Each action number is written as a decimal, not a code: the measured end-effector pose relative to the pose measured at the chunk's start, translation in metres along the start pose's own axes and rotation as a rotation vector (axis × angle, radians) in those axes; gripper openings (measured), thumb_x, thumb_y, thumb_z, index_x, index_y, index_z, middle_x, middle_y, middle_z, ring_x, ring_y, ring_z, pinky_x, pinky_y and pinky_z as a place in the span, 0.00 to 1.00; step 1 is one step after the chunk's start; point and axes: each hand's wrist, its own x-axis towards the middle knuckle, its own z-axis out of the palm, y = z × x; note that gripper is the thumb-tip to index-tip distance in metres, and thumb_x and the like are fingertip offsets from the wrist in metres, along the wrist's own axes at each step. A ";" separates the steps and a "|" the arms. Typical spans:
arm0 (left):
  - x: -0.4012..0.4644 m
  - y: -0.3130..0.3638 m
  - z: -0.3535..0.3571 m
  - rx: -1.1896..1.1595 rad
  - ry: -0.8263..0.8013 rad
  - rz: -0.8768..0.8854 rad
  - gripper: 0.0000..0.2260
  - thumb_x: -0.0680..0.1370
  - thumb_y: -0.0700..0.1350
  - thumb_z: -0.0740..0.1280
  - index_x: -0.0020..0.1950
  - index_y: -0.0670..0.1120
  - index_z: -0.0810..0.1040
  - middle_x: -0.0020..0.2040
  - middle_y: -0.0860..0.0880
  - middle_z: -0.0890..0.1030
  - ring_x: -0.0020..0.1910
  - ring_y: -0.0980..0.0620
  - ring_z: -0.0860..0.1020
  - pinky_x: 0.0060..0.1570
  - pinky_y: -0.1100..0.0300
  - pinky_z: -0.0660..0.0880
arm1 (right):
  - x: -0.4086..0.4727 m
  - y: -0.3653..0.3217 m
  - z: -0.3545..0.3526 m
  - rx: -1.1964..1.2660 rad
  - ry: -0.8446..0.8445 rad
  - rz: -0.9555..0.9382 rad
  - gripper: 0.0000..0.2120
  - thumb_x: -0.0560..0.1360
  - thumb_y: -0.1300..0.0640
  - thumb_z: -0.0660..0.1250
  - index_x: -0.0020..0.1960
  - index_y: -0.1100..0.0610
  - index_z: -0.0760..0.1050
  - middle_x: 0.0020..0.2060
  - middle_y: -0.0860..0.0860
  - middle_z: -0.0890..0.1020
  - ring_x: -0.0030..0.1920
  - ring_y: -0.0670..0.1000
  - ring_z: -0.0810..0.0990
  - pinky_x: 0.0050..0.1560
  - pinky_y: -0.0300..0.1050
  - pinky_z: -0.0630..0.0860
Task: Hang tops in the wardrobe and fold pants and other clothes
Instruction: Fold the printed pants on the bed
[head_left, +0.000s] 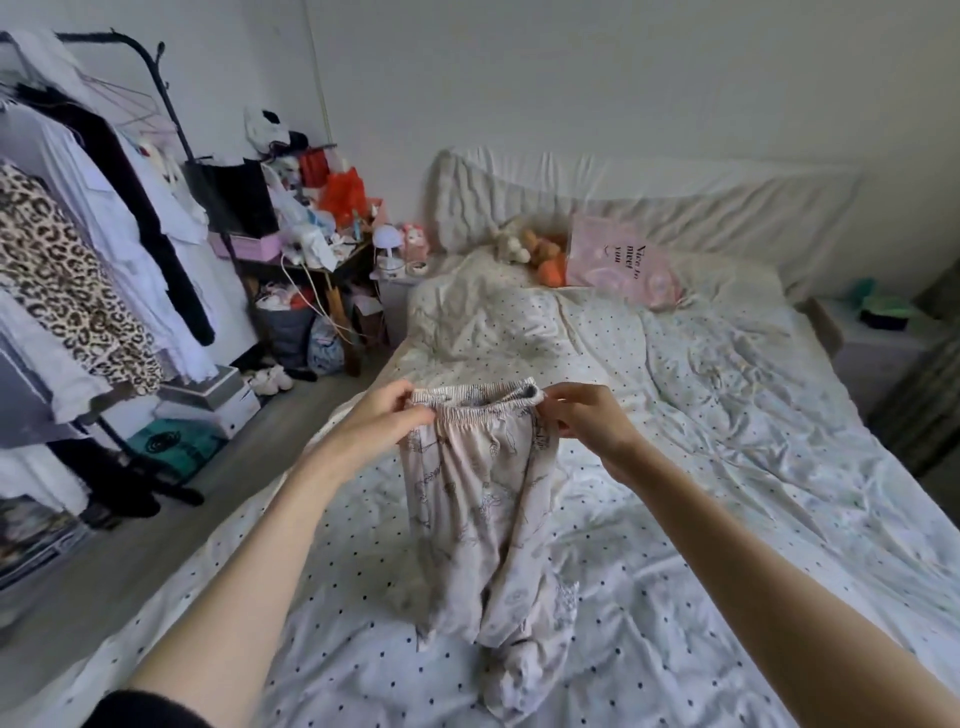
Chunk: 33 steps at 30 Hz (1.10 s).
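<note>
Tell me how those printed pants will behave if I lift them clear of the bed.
Likely floppy: the pants hang limp from both hands, legs crumpled on the bed. Probably light; the elastic waistband may bunch.

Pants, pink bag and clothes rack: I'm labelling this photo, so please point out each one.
pants (478, 499): head view, on the printed fabric below the waistband.
pink bag (618, 260): head view, on its front near the lettering.
clothes rack (171, 98): head view, on the black upright bar.
</note>
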 end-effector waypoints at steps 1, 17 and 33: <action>0.002 0.000 0.000 0.031 -0.039 -0.016 0.07 0.75 0.44 0.67 0.52 0.52 0.73 0.53 0.50 0.77 0.48 0.56 0.74 0.46 0.60 0.69 | 0.002 0.001 0.002 -0.016 -0.003 -0.008 0.09 0.74 0.68 0.64 0.40 0.57 0.80 0.37 0.54 0.80 0.38 0.49 0.76 0.44 0.44 0.77; 0.028 0.016 0.009 0.251 -0.351 0.121 0.33 0.64 0.58 0.74 0.68 0.57 0.71 0.62 0.56 0.74 0.65 0.56 0.70 0.65 0.59 0.64 | 0.012 -0.006 0.016 -0.111 -0.285 -0.143 0.05 0.75 0.64 0.67 0.44 0.63 0.82 0.35 0.50 0.81 0.36 0.42 0.77 0.41 0.32 0.73; 0.015 0.061 -0.065 0.332 0.289 0.338 0.15 0.69 0.53 0.74 0.53 0.50 0.81 0.45 0.57 0.78 0.48 0.55 0.74 0.51 0.58 0.70 | 0.005 0.039 0.061 -0.352 -0.103 -0.176 0.07 0.76 0.60 0.65 0.38 0.56 0.76 0.35 0.49 0.78 0.37 0.48 0.73 0.41 0.44 0.69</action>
